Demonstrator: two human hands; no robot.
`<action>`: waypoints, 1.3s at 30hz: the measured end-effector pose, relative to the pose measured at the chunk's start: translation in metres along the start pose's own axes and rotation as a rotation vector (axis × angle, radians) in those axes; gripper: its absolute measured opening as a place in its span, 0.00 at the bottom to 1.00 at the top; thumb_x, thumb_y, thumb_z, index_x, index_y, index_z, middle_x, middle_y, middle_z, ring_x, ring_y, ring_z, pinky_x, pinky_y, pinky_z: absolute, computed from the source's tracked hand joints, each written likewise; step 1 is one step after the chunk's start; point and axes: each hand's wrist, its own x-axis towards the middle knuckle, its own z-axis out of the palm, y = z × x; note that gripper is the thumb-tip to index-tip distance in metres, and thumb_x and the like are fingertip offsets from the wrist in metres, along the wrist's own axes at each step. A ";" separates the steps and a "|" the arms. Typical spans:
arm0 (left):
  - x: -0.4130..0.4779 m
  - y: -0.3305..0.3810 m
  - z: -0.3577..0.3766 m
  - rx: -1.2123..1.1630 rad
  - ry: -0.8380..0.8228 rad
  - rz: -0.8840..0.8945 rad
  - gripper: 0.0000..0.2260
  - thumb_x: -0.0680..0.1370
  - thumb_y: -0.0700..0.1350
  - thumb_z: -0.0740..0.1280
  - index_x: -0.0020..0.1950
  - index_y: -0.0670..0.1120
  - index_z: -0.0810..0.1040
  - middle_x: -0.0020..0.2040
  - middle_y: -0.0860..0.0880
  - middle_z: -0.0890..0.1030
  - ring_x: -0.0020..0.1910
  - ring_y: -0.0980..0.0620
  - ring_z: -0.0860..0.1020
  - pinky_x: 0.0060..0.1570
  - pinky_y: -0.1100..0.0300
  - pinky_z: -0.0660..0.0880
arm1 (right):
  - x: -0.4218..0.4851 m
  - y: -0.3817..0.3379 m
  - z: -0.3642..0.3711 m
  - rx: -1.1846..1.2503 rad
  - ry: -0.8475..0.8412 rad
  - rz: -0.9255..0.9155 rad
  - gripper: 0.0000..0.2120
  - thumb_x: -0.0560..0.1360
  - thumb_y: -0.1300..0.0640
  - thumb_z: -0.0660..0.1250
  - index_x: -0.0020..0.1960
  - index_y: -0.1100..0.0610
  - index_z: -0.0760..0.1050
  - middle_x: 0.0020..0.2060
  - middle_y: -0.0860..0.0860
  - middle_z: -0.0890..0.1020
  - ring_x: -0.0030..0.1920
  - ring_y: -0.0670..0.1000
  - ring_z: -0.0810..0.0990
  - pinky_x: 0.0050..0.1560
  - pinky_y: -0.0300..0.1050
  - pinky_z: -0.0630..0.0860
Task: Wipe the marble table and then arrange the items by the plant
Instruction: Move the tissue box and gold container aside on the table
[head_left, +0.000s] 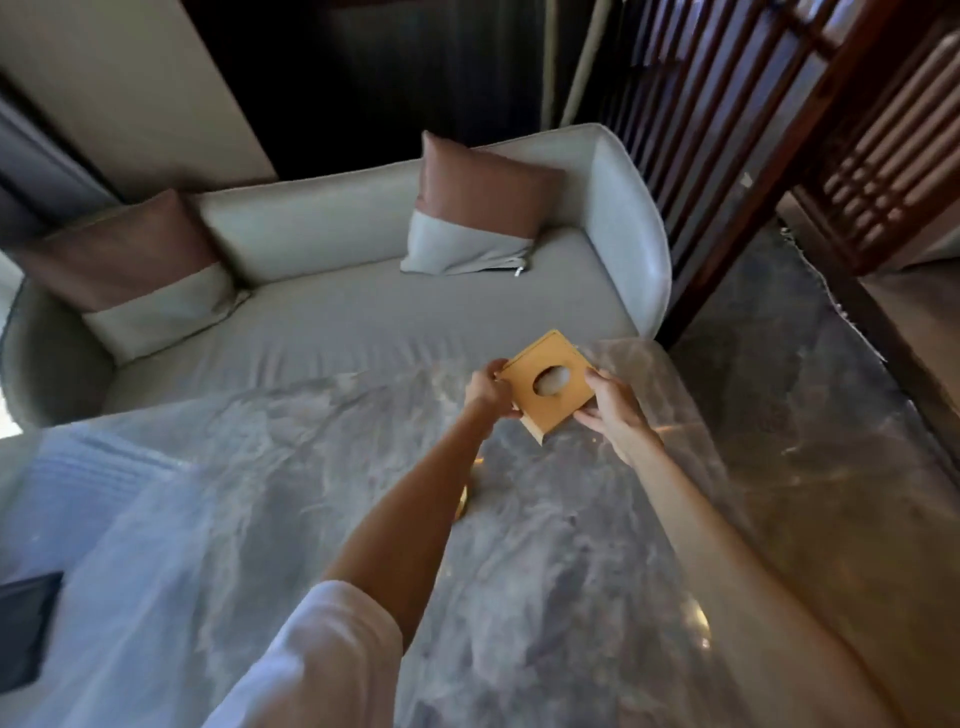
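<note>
Placement of the tissue box (549, 387) is judged to be the step in hand. The box, a tan square with an oval opening on top, is held just right of centre in the frame, over the far right corner of the marble table (322, 509). It is gripped from both sides: the fingers of the left hand (485, 387) are closed on its left edge, and those of the right hand (613, 410) are clamped on its right and lower edges. For a clean placement, the box should be kept level, lowered until its base is flat on the marble, and squared to the table edge before the grip is released. No plant is visible anywhere in the frame, so the target spot cannot be confirmed. Whether the box touches the marble cannot be told. A dark flat object (26, 623) at the lower left is cut off and cannot be identified. No cloth is seen.
</note>
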 end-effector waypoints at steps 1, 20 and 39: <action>0.007 -0.001 0.021 0.032 -0.007 -0.014 0.24 0.74 0.34 0.51 0.66 0.48 0.73 0.56 0.38 0.78 0.47 0.34 0.82 0.32 0.48 0.82 | 0.006 -0.001 -0.016 0.017 0.030 0.015 0.18 0.82 0.54 0.60 0.70 0.58 0.67 0.67 0.58 0.72 0.67 0.60 0.73 0.62 0.53 0.74; 0.016 -0.035 0.111 0.587 -0.155 0.154 0.26 0.80 0.35 0.50 0.78 0.51 0.56 0.72 0.41 0.68 0.66 0.40 0.72 0.65 0.51 0.70 | 0.023 0.066 -0.093 0.199 0.184 0.228 0.19 0.80 0.60 0.62 0.70 0.59 0.68 0.66 0.57 0.71 0.64 0.56 0.74 0.64 0.52 0.76; -0.139 -0.152 -0.196 0.282 0.065 0.061 0.16 0.75 0.30 0.57 0.59 0.37 0.78 0.50 0.36 0.82 0.46 0.45 0.77 0.36 0.59 0.70 | -0.144 0.191 0.047 -0.268 0.030 -0.037 0.11 0.77 0.65 0.64 0.58 0.64 0.79 0.57 0.62 0.81 0.58 0.58 0.79 0.46 0.28 0.74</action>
